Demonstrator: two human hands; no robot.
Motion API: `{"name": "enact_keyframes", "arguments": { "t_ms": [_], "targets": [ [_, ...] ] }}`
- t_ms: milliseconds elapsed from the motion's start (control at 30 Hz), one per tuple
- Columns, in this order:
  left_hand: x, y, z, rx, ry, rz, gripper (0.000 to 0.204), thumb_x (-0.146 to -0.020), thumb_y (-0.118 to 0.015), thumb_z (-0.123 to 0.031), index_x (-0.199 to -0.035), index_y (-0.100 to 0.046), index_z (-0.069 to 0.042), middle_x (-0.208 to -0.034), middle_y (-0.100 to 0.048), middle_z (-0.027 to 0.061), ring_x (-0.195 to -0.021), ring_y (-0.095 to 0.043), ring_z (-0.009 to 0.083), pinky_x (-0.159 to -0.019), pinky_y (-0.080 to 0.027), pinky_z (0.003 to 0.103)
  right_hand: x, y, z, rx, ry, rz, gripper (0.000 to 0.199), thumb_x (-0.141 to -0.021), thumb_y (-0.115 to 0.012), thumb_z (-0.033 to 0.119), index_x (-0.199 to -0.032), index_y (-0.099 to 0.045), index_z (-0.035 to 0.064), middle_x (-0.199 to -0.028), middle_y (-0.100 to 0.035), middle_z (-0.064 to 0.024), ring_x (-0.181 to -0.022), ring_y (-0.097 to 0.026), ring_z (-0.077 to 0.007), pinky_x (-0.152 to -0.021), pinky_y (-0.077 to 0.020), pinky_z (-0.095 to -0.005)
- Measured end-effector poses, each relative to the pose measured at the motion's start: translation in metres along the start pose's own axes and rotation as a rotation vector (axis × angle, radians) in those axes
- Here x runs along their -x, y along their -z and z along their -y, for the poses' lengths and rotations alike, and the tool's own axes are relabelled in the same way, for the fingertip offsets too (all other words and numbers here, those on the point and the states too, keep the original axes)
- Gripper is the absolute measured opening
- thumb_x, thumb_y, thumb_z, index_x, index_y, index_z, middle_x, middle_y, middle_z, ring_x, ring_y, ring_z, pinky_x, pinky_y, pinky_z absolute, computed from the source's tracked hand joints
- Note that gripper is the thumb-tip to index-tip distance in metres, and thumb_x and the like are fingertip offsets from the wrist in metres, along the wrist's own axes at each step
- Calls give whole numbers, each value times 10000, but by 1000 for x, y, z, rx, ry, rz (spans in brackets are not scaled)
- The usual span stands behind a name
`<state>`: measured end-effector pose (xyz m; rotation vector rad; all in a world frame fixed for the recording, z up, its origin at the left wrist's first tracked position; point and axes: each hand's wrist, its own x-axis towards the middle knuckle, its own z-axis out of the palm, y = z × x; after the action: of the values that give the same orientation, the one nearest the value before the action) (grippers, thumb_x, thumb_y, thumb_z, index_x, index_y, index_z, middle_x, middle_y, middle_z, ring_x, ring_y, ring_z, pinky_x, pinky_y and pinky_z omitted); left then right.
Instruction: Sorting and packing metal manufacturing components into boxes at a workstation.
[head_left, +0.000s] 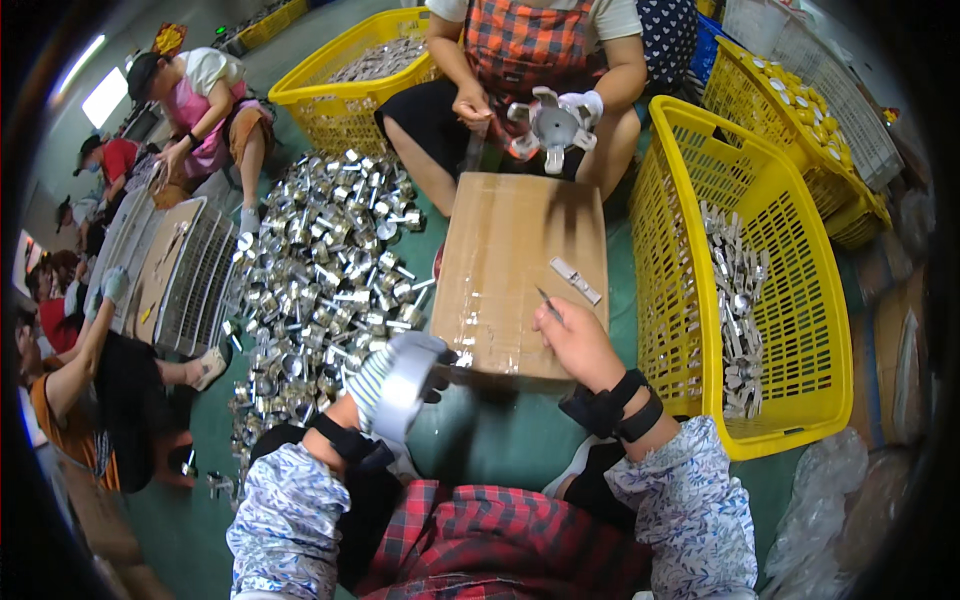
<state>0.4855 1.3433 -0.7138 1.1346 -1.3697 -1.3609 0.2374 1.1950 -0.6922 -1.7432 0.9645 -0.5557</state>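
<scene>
My left hand (368, 392), in a striped glove, grips a rounded silver metal part (405, 390) at the near left corner of a cardboard box (480, 260). Motion smears that part somewhat, and its far side is hard to make out. In my right hand (582, 345), closed over the box's near right side, is a thin pointed tool (546, 298), its tip upward; I cannot tell its exact kind. Just beyond it, a small flat metal piece (575, 281) lies on the box.
Across the box, a seated co-worker holds a pronged metal part (553, 125). Heaped silver metal parts (330, 250) cover the floor at left. A yellow basket (780, 430) at right holds metal pieces; another yellow basket (300, 95) stands behind. Other people sit far left.
</scene>
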Motion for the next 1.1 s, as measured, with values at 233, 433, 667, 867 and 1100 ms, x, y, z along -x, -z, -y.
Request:
{"name": "enact_keyframes", "arguments": {
  "t_ms": [233,433,667,867,1100],
  "targets": [
    [46,-72,82,396,240,-347,208,-830,-590,-135,-1029,-558,-81,-1062,-596,105,-818,-600,202,-721,-507,318,19,-15,-17,119,24,1,239,-888,-479,229,-851,-573,13,-656,-569,-152,-620,-562,-278,-594,-434,-351],
    [51,-80,121,457,194,-509,338,-771,-598,-1,-1105,-551,-28,-1005,-620,69,-899,-577,123,-798,-465,258,30,-31,-23,499,143,-80,194,-855,-517,216,-849,-562,27,-752,-593,-175,-714,-565,-366,-629,-442,-433],
    [43,-81,137,282,180,-509,292,-792,-644,-61,-1068,-557,-17,-968,-632,66,-836,-594,118,-745,-494,250,32,-35,-50,756,319,-162,122,-781,-582,148,-782,-525,39,-754,-575,-145,-733,-559,-344,-632,-441,-437],
    [40,-83,161,374,140,-540,290,-798,-641,-67,-1072,-558,-24,-969,-630,59,-846,-600,124,-744,-495,249,24,-33,-57,799,413,-221,123,-727,-622,101,-762,-515,54,-735,-560,-118,-712,-565,-314,-613,-449,-420],
    [36,-85,159,387,217,-559,436,-690,-452,68,-1109,-550,1,-1001,-618,93,-910,-584,162,-824,-453,268,16,-34,-73,892,460,-250,170,-672,-649,118,-760,-508,79,-703,-519,-89,-667,-554,-290,-580,-442,-401]
  ]
}}
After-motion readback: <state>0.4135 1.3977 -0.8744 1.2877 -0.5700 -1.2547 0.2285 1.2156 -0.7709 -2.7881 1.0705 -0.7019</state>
